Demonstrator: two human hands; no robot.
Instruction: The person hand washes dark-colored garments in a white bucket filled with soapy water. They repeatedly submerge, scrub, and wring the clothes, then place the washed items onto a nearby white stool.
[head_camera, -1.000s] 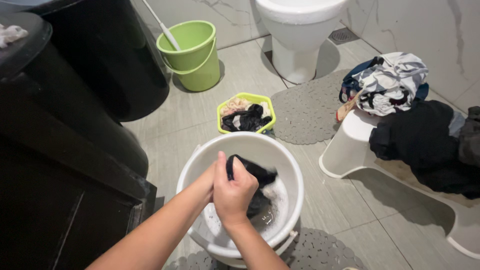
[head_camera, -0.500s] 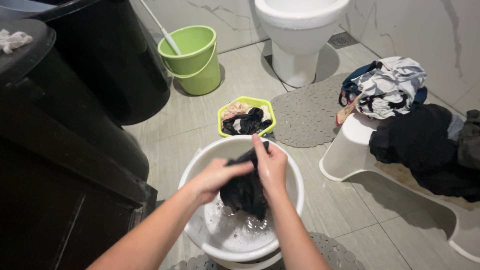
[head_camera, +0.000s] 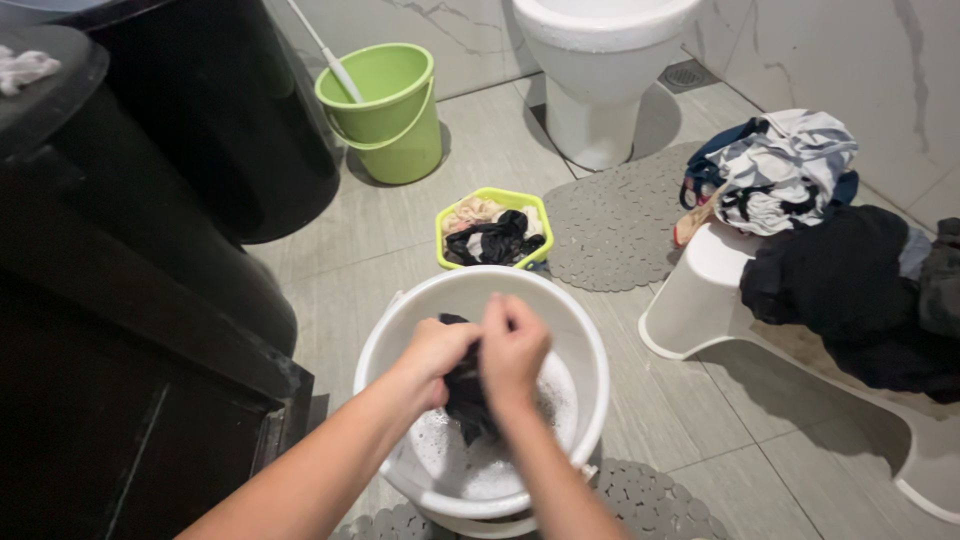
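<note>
Both hands, left hand and right hand, were clenched on a black wet cloth over the white bucket of soapy water; at 12 o'clock a yellow basket held small garments; at 11 o'clock the green bucket held a white handle.

Smooth glossy white plastic bucket holds foamy water and wet black cloth; matt grey floor tiles.

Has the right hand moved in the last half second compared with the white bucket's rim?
Yes. The right hand has pulled back from the far rim of the round white plastic bucket toward its middle, gripping the black wet cloth.
</note>
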